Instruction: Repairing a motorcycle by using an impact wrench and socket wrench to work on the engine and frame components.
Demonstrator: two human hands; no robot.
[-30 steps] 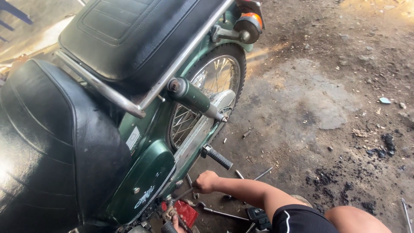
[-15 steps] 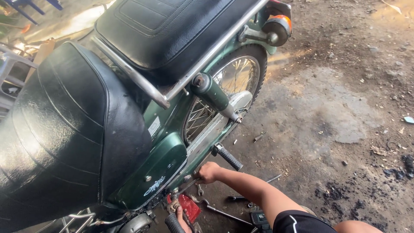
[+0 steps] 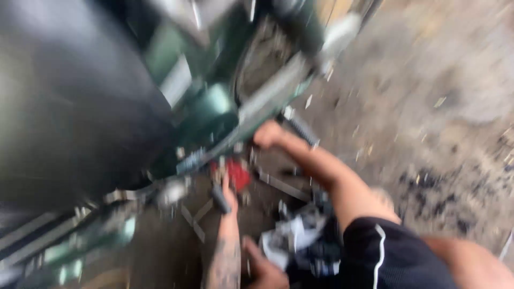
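the right hand (image 3: 267, 134) presses on the green motorcycle (image 3: 214, 107) frame, just beside the black footpeg (image 3: 302, 130); blur hides its fingers. the left hand (image 3: 229, 197) reaches under by a red part (image 3: 238, 174), grip unclear.

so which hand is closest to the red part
The left hand, just below the red part; the right hand is higher, by the black footpeg.

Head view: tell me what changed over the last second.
The view swung down and closer to the motorbike and turned blurry; its seat now fills the left. More of the left forearm shows. The right hand stayed by the footpeg, the left hand by the red part. Grips are too blurred to judge.
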